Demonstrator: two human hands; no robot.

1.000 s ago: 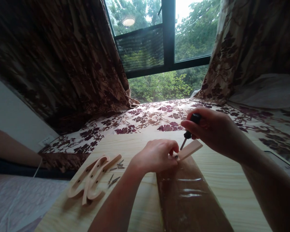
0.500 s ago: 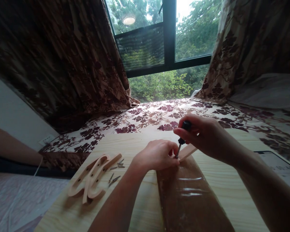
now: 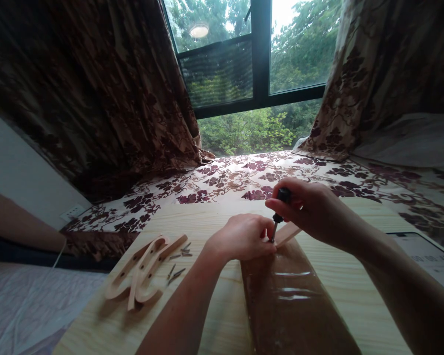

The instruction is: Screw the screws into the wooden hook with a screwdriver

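Driver (image 3: 282, 196) on one screw (image 3: 272, 240), the rest lie loose

The right hand (image 3: 314, 209) grips the driver by its black handle, shaft angled down to the screw at a pale wooden piece (image 3: 289, 232). That piece rests at the far end of a brown block (image 3: 296, 315), its near end pinched in the curled fingers of the left hand (image 3: 240, 237). With the screw's head seen at the tip, driving appears begun but unfinished; how deep the screw sits cannot be told, and the fingers hide whatever lies under them.

Much looks left undone. At left on the pale table (image 3: 218, 305), curved hooks (image 3: 137, 277) lie in a tangle, dark holes showing, seemingly not yet worked on. Beside them, two small groups of loose screws (image 3: 176, 276) lie unused. A phone (image 3: 425, 259) rests at right, partly behind the right forearm.
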